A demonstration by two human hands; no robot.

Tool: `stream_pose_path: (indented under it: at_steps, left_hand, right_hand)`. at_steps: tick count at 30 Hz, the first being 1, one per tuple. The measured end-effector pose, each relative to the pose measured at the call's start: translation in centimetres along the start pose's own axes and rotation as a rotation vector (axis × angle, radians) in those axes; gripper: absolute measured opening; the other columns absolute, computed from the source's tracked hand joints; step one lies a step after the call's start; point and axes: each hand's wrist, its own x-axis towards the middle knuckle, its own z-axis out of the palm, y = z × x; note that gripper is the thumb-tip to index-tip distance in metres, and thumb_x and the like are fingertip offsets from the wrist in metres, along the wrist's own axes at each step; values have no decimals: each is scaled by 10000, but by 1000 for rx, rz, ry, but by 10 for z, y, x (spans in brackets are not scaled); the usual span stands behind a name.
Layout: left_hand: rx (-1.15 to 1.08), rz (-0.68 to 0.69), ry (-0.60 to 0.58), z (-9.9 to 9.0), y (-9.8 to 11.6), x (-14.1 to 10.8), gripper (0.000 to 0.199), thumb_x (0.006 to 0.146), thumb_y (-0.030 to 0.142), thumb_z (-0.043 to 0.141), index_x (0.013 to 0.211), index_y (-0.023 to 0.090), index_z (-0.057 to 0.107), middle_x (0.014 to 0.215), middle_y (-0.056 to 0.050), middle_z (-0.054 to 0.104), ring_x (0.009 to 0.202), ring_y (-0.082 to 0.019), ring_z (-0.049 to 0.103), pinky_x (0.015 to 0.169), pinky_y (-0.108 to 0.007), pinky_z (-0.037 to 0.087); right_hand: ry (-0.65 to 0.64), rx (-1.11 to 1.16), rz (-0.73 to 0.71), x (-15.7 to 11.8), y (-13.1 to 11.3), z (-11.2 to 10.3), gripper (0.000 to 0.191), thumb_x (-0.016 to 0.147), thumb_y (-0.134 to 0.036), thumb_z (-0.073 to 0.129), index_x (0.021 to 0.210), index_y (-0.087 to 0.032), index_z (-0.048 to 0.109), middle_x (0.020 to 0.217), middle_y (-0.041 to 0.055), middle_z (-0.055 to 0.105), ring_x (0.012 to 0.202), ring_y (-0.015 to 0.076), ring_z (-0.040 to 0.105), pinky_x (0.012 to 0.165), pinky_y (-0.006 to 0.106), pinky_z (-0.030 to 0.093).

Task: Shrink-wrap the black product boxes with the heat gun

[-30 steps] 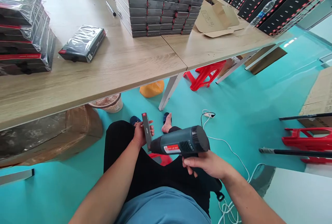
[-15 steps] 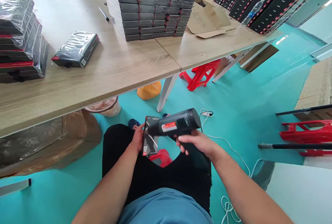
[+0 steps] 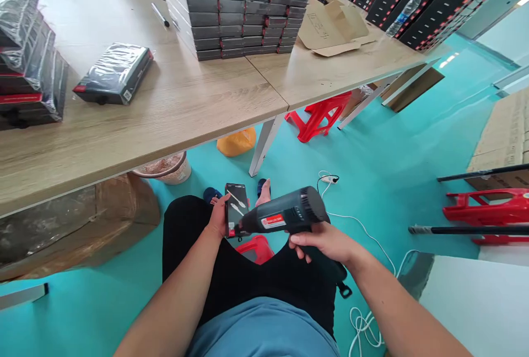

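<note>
The flat black box is in the half-curled left hand; the right hand wraps round a dark blue-gray heat gun.

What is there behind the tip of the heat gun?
The black box in the left hand, only partly visible. The portion covered by the heat gun cannot be seen.

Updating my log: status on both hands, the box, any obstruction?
Left hand holding black box. Right hand gripping heat gun, nozzle overlapping box's lower right corner in view, contact unclear. No obstruction seen between them.
</note>
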Motion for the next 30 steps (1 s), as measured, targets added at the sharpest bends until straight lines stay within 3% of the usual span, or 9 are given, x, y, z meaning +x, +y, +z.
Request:
stream_pose_path:
  at_steps: [3,6,10,13,15,20,25,30]
  left_hand:
    - [-33,47,220,-5,4,4,341,905,417,525,1034,130,655,803,-120,714,674,-277,698,652,-412,582]
    - [-53,40,339,-9,6,10,293,929,436,507,961,173,631,769,-78,683,637,-254,672,605,-392,569]
    - [-100,6,336,-7,3,13,350,959,488,463,865,180,599,719,-74,642,598,-246,640,537,-371,543]
    - [-154,9,380,-6,3,12,288,955,456,497,844,202,575,691,-41,612,559,-216,611,515,-340,527]
    - [-172,22,404,-6,4,10,247,959,433,504,871,214,578,722,-33,623,584,-216,625,541,-350,542]
    - [-194,45,403,-3,5,7,288,977,444,473,875,205,596,735,-53,623,622,-231,638,552,-362,558]
    - [-200,33,392,-4,4,7,237,966,423,505,917,208,590,789,-54,643,639,-218,642,574,-364,577]
    - [-208,23,370,-12,4,13,266,947,431,509,1043,203,604,842,-79,670,722,-256,676,650,-426,594]
  right_hand:
    - [238,58,14,-13,20,-2,310,794,-405,755,962,-147,713,778,39,686,638,149,623,537,260,516]
    - [238,112,43,-18,36,10,344,781,-423,768,980,-147,721,823,50,695,645,151,626,546,267,517]
    - [122,147,-35,-14,44,37,337,794,-452,757,920,-140,747,837,71,709,672,166,631,603,299,535]
    - [260,130,-119,-9,43,43,352,811,-486,738,909,-148,745,795,61,694,694,179,624,621,314,539]
    - [315,99,-100,-9,42,40,353,803,-490,741,893,-149,741,747,51,680,675,181,613,603,316,532]
    - [146,71,-95,-12,48,40,333,819,-481,730,876,-153,748,739,53,679,695,192,619,631,330,533]
    - [322,24,-86,-13,48,37,351,822,-500,720,856,-152,737,709,42,659,690,188,613,630,324,529]
    - [78,127,-25,-26,41,30,364,763,-485,783,869,-139,742,839,74,708,688,174,628,586,296,521]
